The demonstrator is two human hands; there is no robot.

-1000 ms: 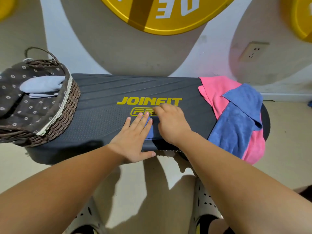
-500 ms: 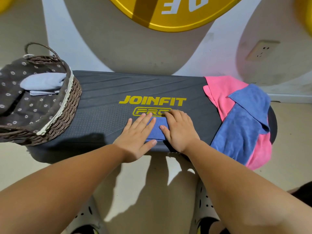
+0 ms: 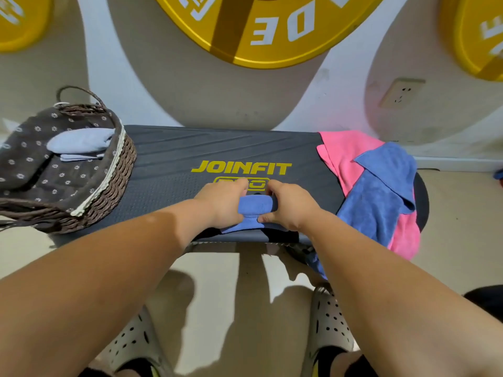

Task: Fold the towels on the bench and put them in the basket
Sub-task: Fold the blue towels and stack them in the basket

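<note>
A small folded blue towel point(image 3: 254, 213) lies near the front edge of the dark bench point(image 3: 168, 180), just below the yellow lettering. My left hand point(image 3: 224, 202) grips its left side and my right hand point(image 3: 290, 205) grips its right side, bunching the cloth up between them. A wicker basket point(image 3: 114, 191) with a dotted brown lining stands on the bench's left end and holds a folded pale blue towel point(image 3: 81, 141). On the right end a larger blue towel point(image 3: 378, 197) lies unfolded over a pink towel point(image 3: 343, 151).
The wall with yellow discs point(image 3: 261, 28) rises directly behind the bench, with a socket point(image 3: 400, 93) at the right. Below the bench edge are the pale floor and my perforated shoes point(image 3: 329, 327).
Both hands lay flat on the small blue towel before. Now their fingers have closed around its sides and the cloth is bunched up between them.
</note>
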